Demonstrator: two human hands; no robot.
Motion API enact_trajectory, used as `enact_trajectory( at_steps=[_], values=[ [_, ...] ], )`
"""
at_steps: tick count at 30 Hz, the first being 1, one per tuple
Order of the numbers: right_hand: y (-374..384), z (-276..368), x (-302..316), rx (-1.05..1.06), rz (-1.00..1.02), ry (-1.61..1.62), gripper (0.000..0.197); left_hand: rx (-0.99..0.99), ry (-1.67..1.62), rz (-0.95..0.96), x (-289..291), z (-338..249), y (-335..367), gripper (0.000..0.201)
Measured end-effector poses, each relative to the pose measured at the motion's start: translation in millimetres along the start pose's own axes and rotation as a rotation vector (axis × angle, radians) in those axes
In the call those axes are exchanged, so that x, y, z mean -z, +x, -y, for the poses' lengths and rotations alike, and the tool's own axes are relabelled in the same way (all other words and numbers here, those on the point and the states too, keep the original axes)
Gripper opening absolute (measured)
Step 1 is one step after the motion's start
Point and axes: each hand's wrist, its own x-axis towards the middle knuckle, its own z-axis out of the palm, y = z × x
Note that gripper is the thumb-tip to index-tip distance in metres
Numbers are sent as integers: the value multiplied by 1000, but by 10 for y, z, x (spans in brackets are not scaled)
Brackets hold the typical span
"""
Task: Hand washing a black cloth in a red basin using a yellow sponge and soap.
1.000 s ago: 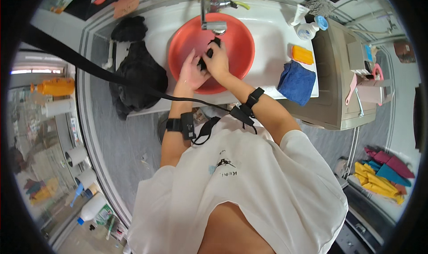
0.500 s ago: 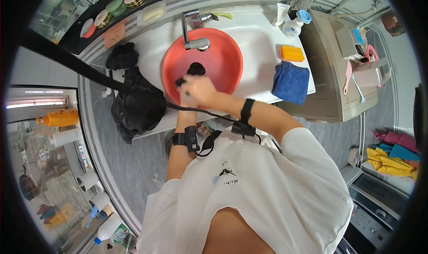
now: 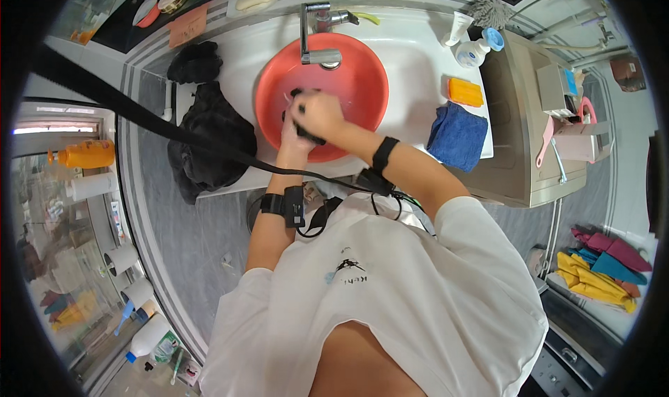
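Observation:
Over the red plastic basin (image 3: 373, 94), which holds some water, my two hands are close together. My right hand (image 3: 322, 115) is closed around a small piece of black cloth (image 3: 313, 137), whose dark ends stick out between and below the fingers. Partly hidden behind it, my left hand (image 3: 295, 138) is closed on the same cloth from the left side. The exact kind of garment cannot be made out. The chrome faucet (image 3: 322, 56) reaches over the basin's far part.
A black garment (image 3: 212, 139) drapes over the sink's left edge, with a smaller black bundle (image 3: 195, 63) behind it. On the right lie a folded blue towel (image 3: 458, 136) and an orange block (image 3: 465, 92). A pump bottle (image 3: 474, 52) and a white tube (image 3: 456, 29) stand behind.
My hands have shifted slightly up and right over the basin, still gripping the black cloth. The dark piece that lay in the water beyond them is now gathered at the hands. The view has tilted a little.

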Motion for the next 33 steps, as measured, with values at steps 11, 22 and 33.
enact_trajectory(
  at_steps=[11,22,33],
  values=[
    [-202,407,69,147,202,126,17,-331,133,204,877,-115,284,38],
    [-42,326,-90,-30,140,-21,15,-151,-89,322,667,-231,342,34],
    [89,-241,-88,-402,98,-8,26,-52,-39,66,-114,-240,-86,26]
  ],
)
